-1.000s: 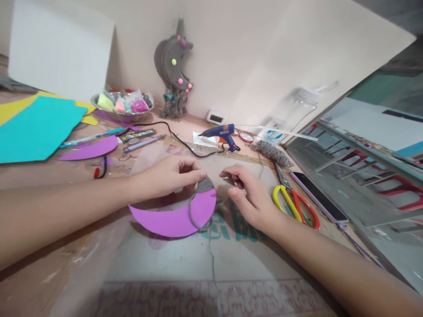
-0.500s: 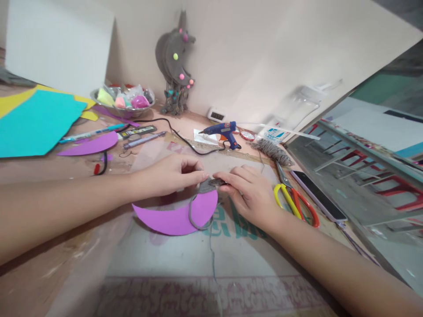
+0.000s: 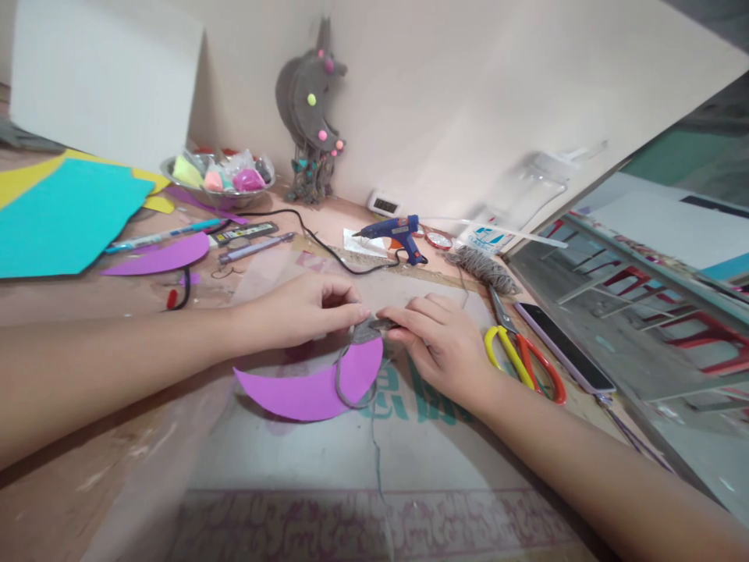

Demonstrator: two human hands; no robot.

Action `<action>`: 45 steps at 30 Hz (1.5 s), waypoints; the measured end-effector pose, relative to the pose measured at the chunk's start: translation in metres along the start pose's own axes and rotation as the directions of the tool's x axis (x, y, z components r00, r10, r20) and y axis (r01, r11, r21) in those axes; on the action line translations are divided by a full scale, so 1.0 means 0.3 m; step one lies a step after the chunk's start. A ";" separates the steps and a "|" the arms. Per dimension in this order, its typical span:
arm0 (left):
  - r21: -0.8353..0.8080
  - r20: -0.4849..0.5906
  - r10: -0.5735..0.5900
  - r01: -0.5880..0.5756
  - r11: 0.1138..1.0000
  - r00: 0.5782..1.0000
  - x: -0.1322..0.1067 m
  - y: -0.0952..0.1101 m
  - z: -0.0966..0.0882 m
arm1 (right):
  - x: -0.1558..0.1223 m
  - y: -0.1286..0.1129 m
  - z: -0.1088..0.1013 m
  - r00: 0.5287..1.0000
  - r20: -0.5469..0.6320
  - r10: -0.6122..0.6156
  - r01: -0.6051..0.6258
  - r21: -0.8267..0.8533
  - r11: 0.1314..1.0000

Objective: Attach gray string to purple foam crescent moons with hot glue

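A purple crescent cutout (image 3: 304,394) lies below my hands, its upper right tip wrapped in grey yarn (image 3: 367,332). My left hand (image 3: 313,312) is closed in a pinch at that wrapped tip. Beside it, my right hand (image 3: 438,339) is closed too, with thumb and forefinger pinching a small dark bundle of the yarn. A loop of the strand hangs over the front of the crescent, and one thin end trails down the mat. The left fingertips partly hide the tip.
A blue glue gun (image 3: 392,229) stands behind my hands, its black cord running left. Scissors (image 3: 520,351), a phone (image 3: 565,347) and a yarn skein (image 3: 485,269) lie at right. Coloured sheets (image 3: 70,218) and a metal bowl (image 3: 219,195) are at left. A decorated grey crescent (image 3: 304,101) hangs behind.
The purple crescent has shifted and tilted slightly, its lower edge now a little nearer to me. Both hands stay in almost the same place.
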State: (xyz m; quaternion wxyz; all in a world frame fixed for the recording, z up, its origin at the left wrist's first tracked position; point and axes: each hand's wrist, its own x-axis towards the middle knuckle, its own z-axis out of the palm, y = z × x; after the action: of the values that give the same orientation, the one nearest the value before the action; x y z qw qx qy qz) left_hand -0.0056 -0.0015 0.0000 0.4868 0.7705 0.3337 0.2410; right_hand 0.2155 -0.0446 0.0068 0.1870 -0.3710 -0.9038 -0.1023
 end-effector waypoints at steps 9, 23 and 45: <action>0.009 0.000 0.013 -0.013 1.000 1.000 -0.001 0.001 0.001 | -0.001 -0.006 0.001 0.999 -0.036 0.003 -0.002 0.042 0.999; -0.190 -0.115 -0.002 -0.020 0.982 0.993 0.006 -0.003 0.006 | 0.010 0.054 0.060 0.932 -0.019 0.363 -0.323 0.413 0.852; -0.492 -0.478 -0.161 -0.111 0.864 0.863 0.059 -0.056 -0.029 | 0.028 0.063 -0.164 0.831 0.527 0.180 -0.405 0.350 0.845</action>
State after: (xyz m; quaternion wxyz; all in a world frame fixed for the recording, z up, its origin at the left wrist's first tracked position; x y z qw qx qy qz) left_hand -0.0048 0.0219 -0.0110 0.5695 0.5217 0.3845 0.5056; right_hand 0.2364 -0.0418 0.0558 0.0542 -0.4689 -0.8502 0.2331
